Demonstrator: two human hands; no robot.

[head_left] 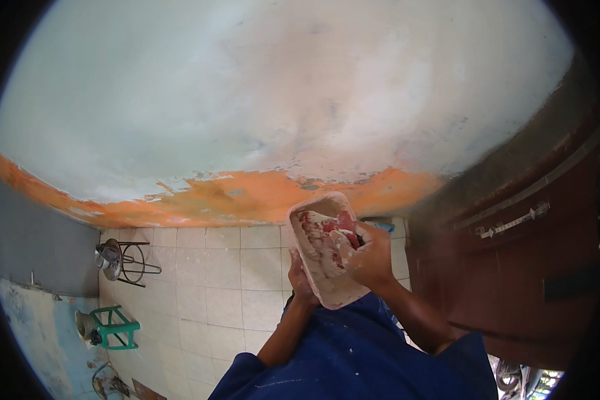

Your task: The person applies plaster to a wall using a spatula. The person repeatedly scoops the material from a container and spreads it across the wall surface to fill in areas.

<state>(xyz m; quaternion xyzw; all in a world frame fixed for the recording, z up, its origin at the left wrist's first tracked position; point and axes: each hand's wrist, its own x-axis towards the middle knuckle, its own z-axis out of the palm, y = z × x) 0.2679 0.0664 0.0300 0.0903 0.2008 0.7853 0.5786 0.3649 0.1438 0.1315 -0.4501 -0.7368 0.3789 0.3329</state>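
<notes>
Paste (323,257) dotted the right hand (369,259), which was closed round a red tool (340,223). It looked like a scraper, but the hand hid much of it, so I could not be sure. The left hand (301,280) held the side of a pink tub (343,295), and the tool was inside it. The tub sat just over the blue shirt (353,347), above the floor (223,277). Only the left hand seemed to hold it up, so a hard push on one end could have tipped it and spilled paste on the shirt or tiles. Wet fingers could have let the tool slip. A drip on the smooth tiles could have made feet slide. Ahead, the wall (247,100) was pale on top, with a torn orange strip (247,197) low down; loose bits there could have dropped into the tub. To the right was a brown door (493,273); if it swung in, it might have bumped the right arm. Two stools (120,327) stood well off, left.
</notes>
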